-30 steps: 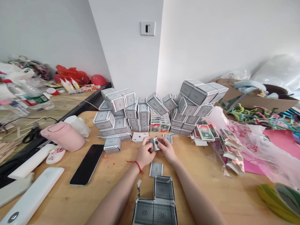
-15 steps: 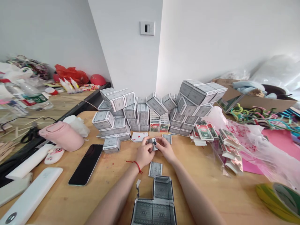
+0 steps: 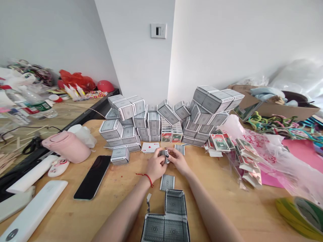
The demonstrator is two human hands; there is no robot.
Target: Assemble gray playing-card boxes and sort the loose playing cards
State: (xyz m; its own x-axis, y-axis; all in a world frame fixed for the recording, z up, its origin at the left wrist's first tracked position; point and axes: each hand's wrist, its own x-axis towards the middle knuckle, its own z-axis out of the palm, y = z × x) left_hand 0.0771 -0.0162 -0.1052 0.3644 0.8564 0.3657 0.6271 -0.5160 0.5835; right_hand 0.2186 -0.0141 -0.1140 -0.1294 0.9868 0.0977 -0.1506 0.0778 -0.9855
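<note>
Both hands meet over the middle of the table around a small folded playing card with a grey patterned back. My left hand, with a red string at the wrist, closes its fingers on the card's left side. My right hand pinches it from the right; the fingers partly cover the card. Just below lies a flat grey-backed card. Behind the left hand are face-up cards with red hearts, and another grey card lies behind the right. Nearest me is an L-shaped open card box.
Stacked card blocks stand along the back, with more blocks at right. A black phone and a pink bottle lie left. Card packs, pink plastic and yellow-green tape are on the right.
The folded card has tilted slightly between my fingers, and my fingers have shifted a little on it. Everything else stays where it was.
</note>
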